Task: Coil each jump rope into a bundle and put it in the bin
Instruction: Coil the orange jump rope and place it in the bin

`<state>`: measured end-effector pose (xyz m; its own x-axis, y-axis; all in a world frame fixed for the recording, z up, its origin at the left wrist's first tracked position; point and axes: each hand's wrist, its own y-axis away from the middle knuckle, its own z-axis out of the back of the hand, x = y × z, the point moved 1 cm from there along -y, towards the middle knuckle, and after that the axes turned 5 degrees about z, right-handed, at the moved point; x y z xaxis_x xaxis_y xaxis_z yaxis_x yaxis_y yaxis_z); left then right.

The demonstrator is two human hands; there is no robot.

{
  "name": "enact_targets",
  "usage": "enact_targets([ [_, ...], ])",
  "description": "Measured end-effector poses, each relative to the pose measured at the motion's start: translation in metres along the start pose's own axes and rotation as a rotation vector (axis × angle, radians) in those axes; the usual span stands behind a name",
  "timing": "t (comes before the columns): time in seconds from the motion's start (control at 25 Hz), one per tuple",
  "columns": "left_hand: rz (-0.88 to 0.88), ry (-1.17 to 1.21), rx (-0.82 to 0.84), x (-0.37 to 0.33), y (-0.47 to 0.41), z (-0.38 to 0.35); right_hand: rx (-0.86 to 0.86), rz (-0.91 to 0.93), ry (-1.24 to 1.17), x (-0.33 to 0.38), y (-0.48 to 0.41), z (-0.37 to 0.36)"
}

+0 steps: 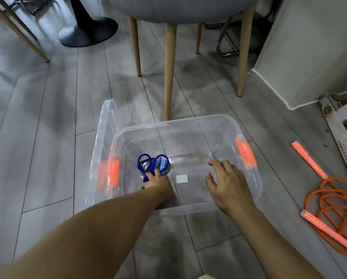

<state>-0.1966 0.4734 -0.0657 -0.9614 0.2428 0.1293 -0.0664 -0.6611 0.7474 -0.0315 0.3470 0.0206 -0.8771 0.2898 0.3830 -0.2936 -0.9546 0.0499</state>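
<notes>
Gripping the bundled blue jump rope point(151, 163) low inside the clear bin point(188, 210), the left hand point(157, 181) may let its loops spring apart on release; the right hand point(228, 184) hovers spread and empty, and the orange jump rope point(325, 229) lies loose on the floor point(47, 137).

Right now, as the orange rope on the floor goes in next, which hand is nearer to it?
Right. The right hand hangs open over the bin, left of the orange rope on the floor; the left hand holds the blue rope inside the bin, farther left.
</notes>
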Motion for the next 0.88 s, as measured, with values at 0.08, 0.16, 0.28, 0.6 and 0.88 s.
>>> enact_targets([
  [0.08,-0.006,0.007,-0.025,-0.009,0.012,0.013,-0.073,0.009,-0.013,-0.001,0.0,0.003],
  [0.16,-0.115,0.017,-0.181,-0.021,0.027,0.027,-0.13,0.023,-0.009,0.0,0.004,0.011],
  [0.28,-0.405,0.143,-0.445,-0.055,0.061,0.044,-0.236,-0.018,-0.007,-0.015,0.015,0.029],
  [0.6,-0.873,0.27,-0.745,-0.15,0.147,0.054,-0.414,-0.205,0.009,-0.096,0.073,0.071],
  [0.88,-1.093,0.155,-0.782,-0.236,0.195,-0.001,-0.34,-0.446,0.064,-0.199,0.15,0.056],
])
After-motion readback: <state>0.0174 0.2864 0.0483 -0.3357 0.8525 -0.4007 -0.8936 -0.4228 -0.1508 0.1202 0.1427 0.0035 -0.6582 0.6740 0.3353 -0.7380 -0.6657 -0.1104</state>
